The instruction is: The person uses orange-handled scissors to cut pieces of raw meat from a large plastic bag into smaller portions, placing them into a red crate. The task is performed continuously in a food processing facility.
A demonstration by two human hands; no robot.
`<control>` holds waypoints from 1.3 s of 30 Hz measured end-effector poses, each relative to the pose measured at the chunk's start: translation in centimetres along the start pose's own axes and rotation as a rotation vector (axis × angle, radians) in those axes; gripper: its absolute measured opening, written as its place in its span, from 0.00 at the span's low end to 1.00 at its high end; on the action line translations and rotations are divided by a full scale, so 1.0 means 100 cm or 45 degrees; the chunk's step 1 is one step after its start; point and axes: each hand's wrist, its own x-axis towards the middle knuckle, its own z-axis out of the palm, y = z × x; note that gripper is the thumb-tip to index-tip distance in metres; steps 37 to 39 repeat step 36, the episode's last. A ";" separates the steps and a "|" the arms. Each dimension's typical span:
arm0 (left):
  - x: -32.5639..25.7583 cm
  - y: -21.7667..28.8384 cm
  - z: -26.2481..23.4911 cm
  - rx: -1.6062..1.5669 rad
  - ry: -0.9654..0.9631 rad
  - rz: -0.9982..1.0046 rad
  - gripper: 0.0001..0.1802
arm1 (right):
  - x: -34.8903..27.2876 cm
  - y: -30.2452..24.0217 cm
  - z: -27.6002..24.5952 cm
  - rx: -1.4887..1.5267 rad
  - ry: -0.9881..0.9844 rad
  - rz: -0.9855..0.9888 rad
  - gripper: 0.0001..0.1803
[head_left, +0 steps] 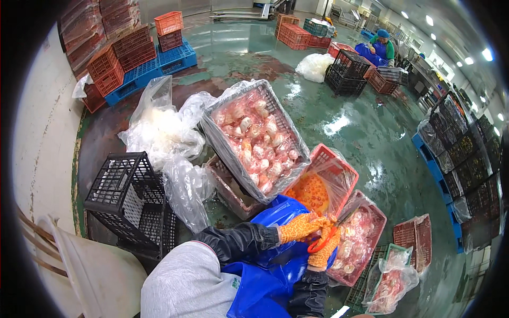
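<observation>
Both my hands wear orange patterned gloves and meet above the blue apron on my lap. My right hand is closed round red-handled scissors, whose blades point up and to the right. Close against it, my left hand has its fingers curled; a small pinkish piece seems to be in them, but its kind is unclear. Just beyond lies a red crate lined with clear plastic, with an orange mass in it. To its right, another red crate holds pink and white wet pieces.
A large plastic-lined grey crate of pink-white pieces stands ahead on another crate. Stacked black crates and loose plastic bags are on the left. Blue pallets bear crates. A co-worker is at the far right. The green floor looks wet.
</observation>
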 end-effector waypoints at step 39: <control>0.025 0.025 -0.042 0.031 0.224 -0.015 0.13 | 0.004 -0.051 -0.002 0.123 -0.580 1.109 0.24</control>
